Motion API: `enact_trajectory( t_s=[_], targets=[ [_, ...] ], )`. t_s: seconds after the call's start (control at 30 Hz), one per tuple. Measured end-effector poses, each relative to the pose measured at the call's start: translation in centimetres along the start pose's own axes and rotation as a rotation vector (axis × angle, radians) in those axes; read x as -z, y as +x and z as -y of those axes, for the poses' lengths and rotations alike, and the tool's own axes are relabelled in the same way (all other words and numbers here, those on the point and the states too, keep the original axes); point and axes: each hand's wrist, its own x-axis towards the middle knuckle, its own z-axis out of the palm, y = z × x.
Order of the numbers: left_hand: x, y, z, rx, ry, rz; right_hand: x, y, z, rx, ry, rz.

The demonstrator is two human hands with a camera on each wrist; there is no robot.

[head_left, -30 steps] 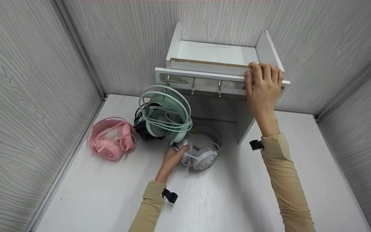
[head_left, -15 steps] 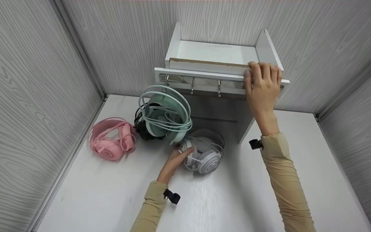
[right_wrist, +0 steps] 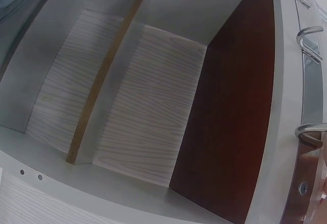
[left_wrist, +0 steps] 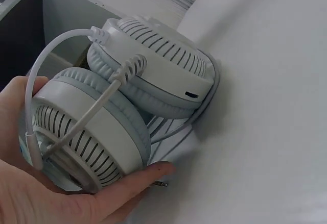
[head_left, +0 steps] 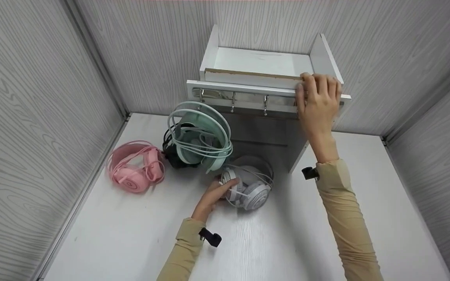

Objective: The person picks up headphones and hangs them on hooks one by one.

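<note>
Grey wood-grain panels (head_left: pixel 29 128) enclose a white tabletop (head_left: pixel 123 234). At left lie pink over-ear headphones (head_left: pixel 134 180); next, mint-green headphones (head_left: pixel 222 160) mostly hide a black corded item (head_left: pixel 175 158). The left hand (head_left: pixel 212 194) grips an earcup of white-and-grey headphones (head_left: pixel 256 196), low before the white rack with metal hooks (head_left: pixel 248 79); table contact is unclear. The right hand (head_left: pixel 318 109) clasps the rack's front edge, covering its end.

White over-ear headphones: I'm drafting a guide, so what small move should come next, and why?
Probably lift the white over-ear headphones toward a bare silver metal hook. The left hand grips one earcup, the right hand holds the white rack, and mint-green headphones appear to hang at its left end.
</note>
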Motion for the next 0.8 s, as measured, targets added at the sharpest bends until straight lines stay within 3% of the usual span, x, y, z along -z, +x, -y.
enact_trajectory(
  t_s=[0.1, 0.3, 0.5, 0.8],
  targets=[
    [-0.3, -0.2, 0.3, 0.017, -0.053, 0.029, 0.0, 0.0, 0.0, 0.001, -0.001, -0.001],
    [-1.1, -1.1, 1.6, -0.030, -0.138, 0.092, 0.1, 0.0, 0.1, -0.002, 0.007, 0.009],
    [-1.8, -2.2, 2.4, -0.106, -0.070, 0.087, 0.2, 0.0, 0.0, -0.004, 0.011, 0.009],
    [-2.3, -3.4, 2.7, -0.300, -0.005, 0.103, 0.2, 0.1, 0.0, 0.006, 0.004, 0.001]
  ],
)
